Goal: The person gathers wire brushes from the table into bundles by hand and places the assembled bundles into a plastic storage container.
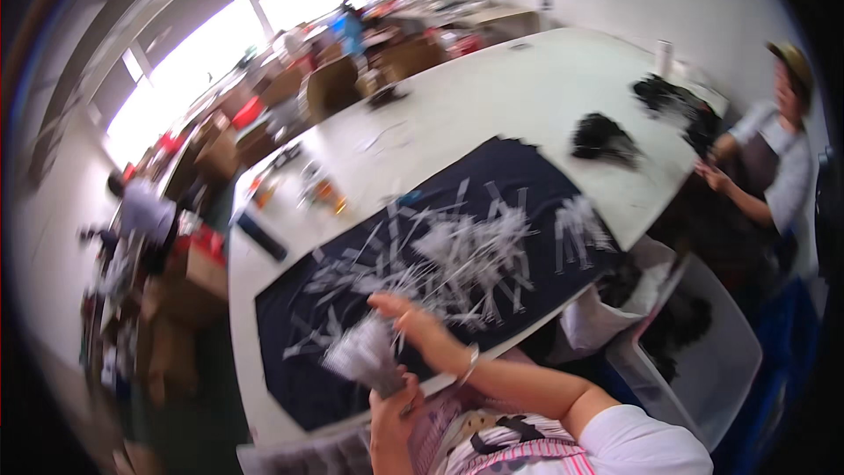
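1. Navy cloth (514,158) covers the near part of a white tabletop (563,70); one dark bar (261,236) lies by the tabletop's left edge.
2. One bundle of pale strips (360,352), fanned at its top, stands over the cloth's near edge, the left hand (396,405) closed around its base. That share appears gathered; blur defeats a strip count.
3. Just beyond, one right hand (426,339) reaches across, fingers extended, apparently holding nothing; whether it touches the bundle cannot be told.
4. Mid-cloth sprawls one loose pile (466,251), too tangled to count, seemingly the bulk left ungathered.
5. One smaller cluster (580,229) lies near the cloth's right edge, also loose.
6. Toward the tabletop's right edge: one black clump (602,136), a second clump (673,101) and one co-worker (782,149).
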Demonstrator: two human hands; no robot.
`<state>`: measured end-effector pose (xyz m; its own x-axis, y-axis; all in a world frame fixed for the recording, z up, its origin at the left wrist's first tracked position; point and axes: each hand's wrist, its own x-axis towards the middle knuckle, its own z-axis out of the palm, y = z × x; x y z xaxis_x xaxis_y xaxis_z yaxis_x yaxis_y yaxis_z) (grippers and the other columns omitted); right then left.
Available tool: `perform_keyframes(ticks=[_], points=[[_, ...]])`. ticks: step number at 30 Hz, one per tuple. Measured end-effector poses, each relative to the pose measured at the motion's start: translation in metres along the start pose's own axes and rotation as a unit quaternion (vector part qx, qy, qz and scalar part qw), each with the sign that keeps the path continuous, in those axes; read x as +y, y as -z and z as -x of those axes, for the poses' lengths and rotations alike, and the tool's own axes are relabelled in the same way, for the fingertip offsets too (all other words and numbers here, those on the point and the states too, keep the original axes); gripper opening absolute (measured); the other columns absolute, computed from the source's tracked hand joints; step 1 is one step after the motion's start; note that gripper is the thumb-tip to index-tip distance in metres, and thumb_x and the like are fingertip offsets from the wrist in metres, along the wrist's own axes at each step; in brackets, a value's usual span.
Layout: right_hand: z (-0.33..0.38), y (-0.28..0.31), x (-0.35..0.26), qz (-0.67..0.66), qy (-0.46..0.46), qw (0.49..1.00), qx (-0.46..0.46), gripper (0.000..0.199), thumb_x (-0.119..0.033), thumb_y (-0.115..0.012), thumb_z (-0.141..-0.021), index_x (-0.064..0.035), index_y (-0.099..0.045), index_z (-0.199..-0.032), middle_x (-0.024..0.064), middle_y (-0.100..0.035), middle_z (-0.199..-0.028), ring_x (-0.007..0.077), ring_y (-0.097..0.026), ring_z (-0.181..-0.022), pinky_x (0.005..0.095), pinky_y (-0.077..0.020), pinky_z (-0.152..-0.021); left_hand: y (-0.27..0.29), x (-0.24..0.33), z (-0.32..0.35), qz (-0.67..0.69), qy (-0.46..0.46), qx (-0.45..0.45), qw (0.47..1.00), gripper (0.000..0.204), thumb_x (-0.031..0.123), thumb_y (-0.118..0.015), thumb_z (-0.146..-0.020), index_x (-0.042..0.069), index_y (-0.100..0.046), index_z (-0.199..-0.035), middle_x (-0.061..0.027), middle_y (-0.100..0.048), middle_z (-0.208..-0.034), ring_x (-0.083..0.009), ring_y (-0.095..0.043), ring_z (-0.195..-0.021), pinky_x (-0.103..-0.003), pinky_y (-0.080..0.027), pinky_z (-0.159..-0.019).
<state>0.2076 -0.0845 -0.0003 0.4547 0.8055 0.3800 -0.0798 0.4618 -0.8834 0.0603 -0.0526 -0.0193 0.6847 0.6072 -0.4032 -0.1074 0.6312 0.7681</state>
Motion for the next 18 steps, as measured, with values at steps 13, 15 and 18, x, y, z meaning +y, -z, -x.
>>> perform_keyframes(ticks=[13,15,18], points=[[-0.026,-0.009,-0.007,0.067,0.012,0.986,-0.152,0.055,-0.044,-0.026,-0.091,0.0009,-0.054,-0.108,0.0114,-0.051,-0.109,0.0196,-0.048,-0.101,0.0291,-0.0369,-0.086,0.040,0.013,0.023,0.166,-0.028,-0.042,0.985,0.041,-0.007,-0.055,-0.061,0.004,-0.045,-0.099,-0.0145,-0.057,-0.081,-0.0174,-0.050,-0.057,-0.024,-0.037,-0.042],[-0.029,-0.012,-0.011,0.085,-0.001,0.983,-0.162,0.056,-0.044,-0.025,-0.091,0.0012,-0.053,-0.110,0.0125,-0.050,-0.113,0.0208,-0.047,-0.105,0.0295,-0.0359,-0.088,0.037,0.017,0.023,0.121,-0.030,-0.010,0.992,0.039,-0.007,-0.056,-0.061,0.003,-0.046,-0.097,-0.0145,-0.056,-0.080,-0.0166,-0.050,-0.056,-0.024,-0.037,-0.042],[-0.043,-0.018,-0.017,0.184,0.109,0.958,-0.191,0.067,-0.054,-0.019,-0.088,-0.0016,-0.046,-0.119,0.0131,-0.041,-0.127,0.0240,-0.039,-0.116,0.0369,-0.0248,-0.099,0.036,0.018,0.019,0.055,-0.042,0.022,0.997,0.035,-0.008,-0.055,-0.060,0.004,-0.047,-0.092,-0.0147,-0.056,-0.076,-0.0153,-0.049,-0.052,-0.022,-0.032,-0.038]])
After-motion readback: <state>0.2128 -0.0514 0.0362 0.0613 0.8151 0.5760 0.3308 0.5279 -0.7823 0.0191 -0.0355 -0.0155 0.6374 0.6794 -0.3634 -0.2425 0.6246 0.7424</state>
